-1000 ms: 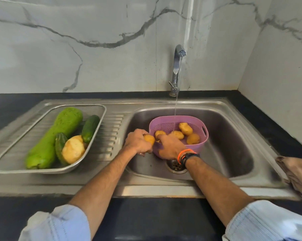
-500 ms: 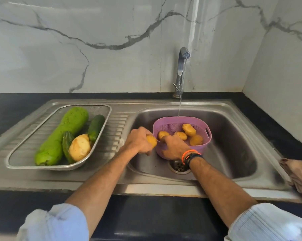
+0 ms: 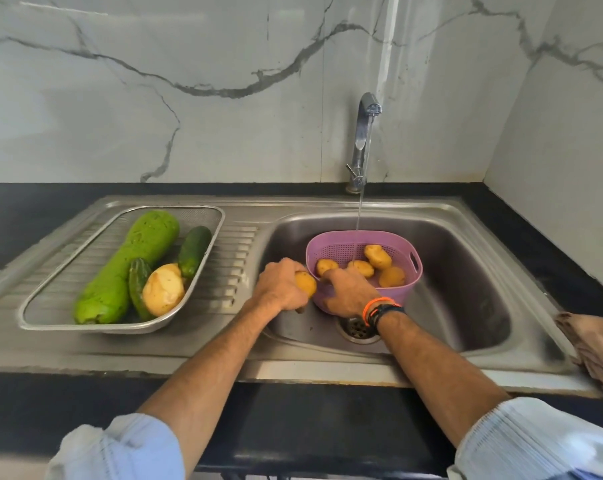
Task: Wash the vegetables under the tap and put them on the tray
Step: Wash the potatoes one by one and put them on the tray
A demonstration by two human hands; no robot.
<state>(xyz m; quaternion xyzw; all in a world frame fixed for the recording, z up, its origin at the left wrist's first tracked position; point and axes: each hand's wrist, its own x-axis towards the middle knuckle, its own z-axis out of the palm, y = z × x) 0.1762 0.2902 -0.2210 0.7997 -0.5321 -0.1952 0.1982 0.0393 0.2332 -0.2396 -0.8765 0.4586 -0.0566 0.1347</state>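
Observation:
My left hand (image 3: 280, 285) is closed around a yellow-brown potato (image 3: 306, 284) at the left wall of the sink. My right hand (image 3: 349, 292) grips the near rim of the purple perforated basket (image 3: 341, 244), which sits in the sink under the tap (image 3: 365, 133). A thin stream of water runs into the basket. Several potatoes (image 3: 377, 256) lie inside it. On the draining board stands the steel mesh tray (image 3: 36, 306). It holds a long green gourd (image 3: 130, 265), two dark cucumbers (image 3: 194, 250) and a pale potato (image 3: 163, 289).
The steel sink basin (image 3: 466, 296) has its drain (image 3: 357, 328) just below my right wrist. A brown cloth (image 3: 594, 348) lies on the sink's right edge. Black counter runs around the sink, with marble walls behind and to the right.
My left hand has carried the potato a little leftward, away from the basket and toward the sink's left wall. My right hand stays on the basket rim. The camera view has shifted slightly.

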